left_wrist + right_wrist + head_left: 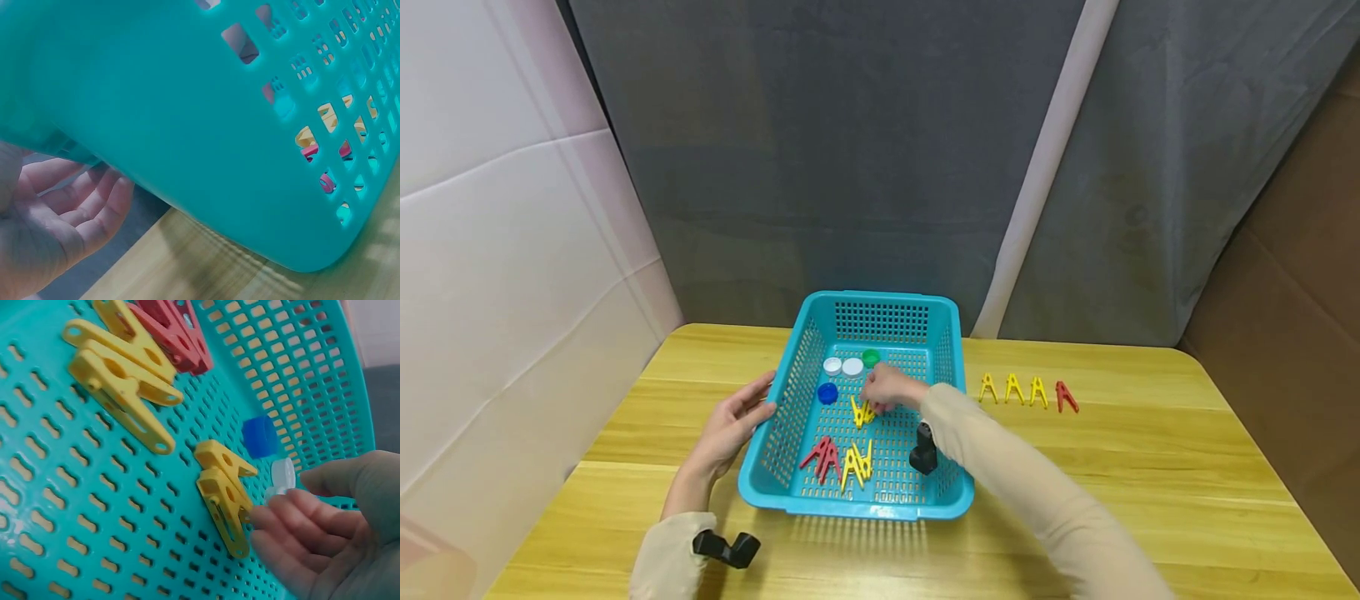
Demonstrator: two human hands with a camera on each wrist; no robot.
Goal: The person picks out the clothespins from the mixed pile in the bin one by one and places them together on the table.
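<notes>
My left hand (733, 425) holds the left rim of a turquoise plastic basket (857, 507); in the left wrist view its fingers (103, 209) bend up under the rim. My right hand (891, 387) reaches down inside, its thumb apart from loosely bent fingers, nothing between them. Close by its fingertips in the right wrist view lie two yellow clothespins (215, 490) and a white cap (284, 472). A blue cap (827, 393), two white caps (853, 367) and a green cap (871, 358) sit farther back. Red clothespins (827, 460) and more yellow clothespins (852, 467) lie near the front.
Right of the basket, three yellow clothespins (1013, 388) and one red clothespin (1066, 397) stand in a row on the wooden table (1135, 467). A grey curtain (820, 183) hangs behind the table, with a white panel (512, 250) at the left.
</notes>
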